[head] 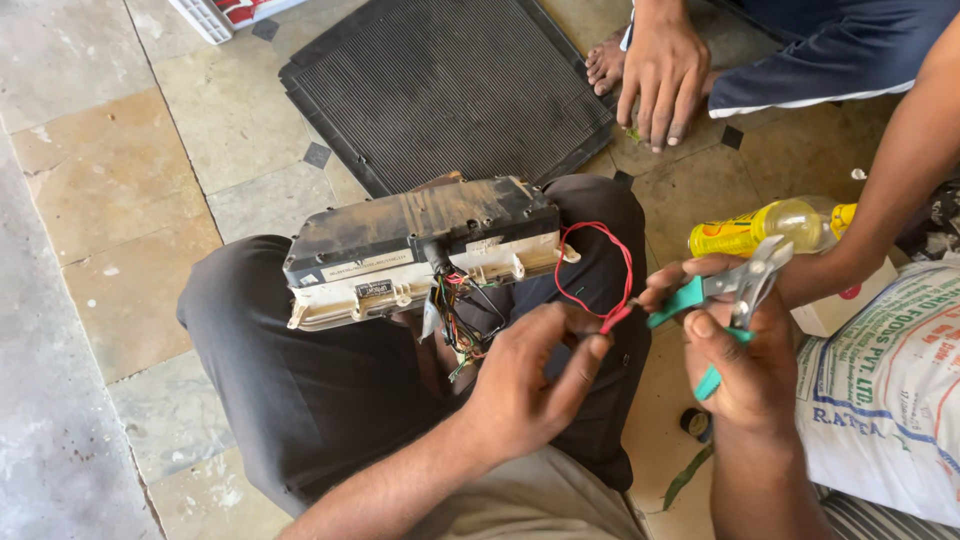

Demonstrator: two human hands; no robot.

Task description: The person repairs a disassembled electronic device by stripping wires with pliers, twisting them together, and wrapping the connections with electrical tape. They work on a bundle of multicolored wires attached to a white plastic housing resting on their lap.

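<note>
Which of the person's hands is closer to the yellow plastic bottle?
The right. The right hand, gripping teal-handled pliers, sits just below the yellow plastic bottle. The left hand, pinching a red wire, is farther off, over the lap.

Left hand [530,385] raised over lap, forearm entering from 6 o'clock, thumb and forefinger pinched together, tips pointed toward 2 o'clock. Right hand [745,375] held just beside it at 3 o'clock, fingers curled closed, thumb laid on top.
</note>
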